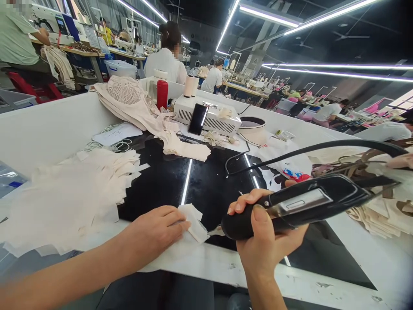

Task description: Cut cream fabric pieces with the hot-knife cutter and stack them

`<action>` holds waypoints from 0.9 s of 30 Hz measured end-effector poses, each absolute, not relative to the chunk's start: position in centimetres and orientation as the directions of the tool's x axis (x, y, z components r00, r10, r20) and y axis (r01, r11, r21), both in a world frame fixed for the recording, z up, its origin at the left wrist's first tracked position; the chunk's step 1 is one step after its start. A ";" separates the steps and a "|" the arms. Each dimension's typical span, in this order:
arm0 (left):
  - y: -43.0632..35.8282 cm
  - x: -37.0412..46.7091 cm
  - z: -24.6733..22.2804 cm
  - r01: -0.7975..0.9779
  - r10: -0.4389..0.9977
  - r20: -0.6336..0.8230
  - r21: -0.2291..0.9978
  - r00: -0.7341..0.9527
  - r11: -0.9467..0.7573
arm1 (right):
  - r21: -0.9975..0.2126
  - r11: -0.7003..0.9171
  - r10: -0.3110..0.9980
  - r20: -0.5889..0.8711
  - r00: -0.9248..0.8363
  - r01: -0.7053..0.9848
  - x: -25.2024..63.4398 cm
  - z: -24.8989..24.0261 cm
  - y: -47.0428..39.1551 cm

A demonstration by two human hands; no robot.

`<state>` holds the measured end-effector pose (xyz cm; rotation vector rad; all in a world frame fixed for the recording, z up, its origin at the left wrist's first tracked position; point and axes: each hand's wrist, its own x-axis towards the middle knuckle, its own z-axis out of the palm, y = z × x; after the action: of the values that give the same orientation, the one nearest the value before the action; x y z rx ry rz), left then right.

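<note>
My right hand (271, 228) is wrapped round a black corded handheld tool (300, 202) with a metal plate on its side. The tool's narrow metal tip (217, 231) points left and reaches the edge of a small off-white fabric piece (193, 221); I cannot tell whether they touch. My left hand (161, 226) grips the left side of this piece, fingers together, low over the table's front edge. Beneath lies a glossy black sheet (213, 185). A large pile of off-white fabric pieces (71, 198) lies left of my left hand.
Beige lace garments (129, 101) lie at the back left, near a red bottle (162, 94). A phone (198, 119) leans on a white vented box (219, 117). The tool's black cable (306, 150) arches across the right. More cloth (380, 215) lies right. Other people sit beyond the table.
</note>
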<state>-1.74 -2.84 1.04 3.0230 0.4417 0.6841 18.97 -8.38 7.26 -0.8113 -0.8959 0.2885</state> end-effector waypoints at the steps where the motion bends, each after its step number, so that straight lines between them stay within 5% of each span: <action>1: -2.6 -1.5 1.5 0.273 0.288 0.414 0.095 0.864 -0.957 | -0.732 0.674 0.538 0.580 0.611 0.102 18.9 7.3 -8.5; 19: 0.2 2.3 3.5 0.535 0.667 0.106 0.511 0.738 -0.673 | -0.716 0.687 0.519 0.604 0.605 0.125 18.6 7.1 -9.4; 24: 0.3 1.3 2.8 0.478 0.683 0.248 0.554 0.687 -0.682 | -0.723 0.683 0.535 0.592 0.603 0.103 18.4 7.1 -9.3; 27: 0.7 0.7 2.4 0.448 0.635 0.388 0.472 0.668 -0.760 | -0.722 0.686 0.542 0.591 0.598 0.092 18.5 7.0 -9.4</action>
<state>0.74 0.72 2.44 2.5480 0.8567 0.7769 18.45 -9.35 6.99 -0.7933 -0.9109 0.2955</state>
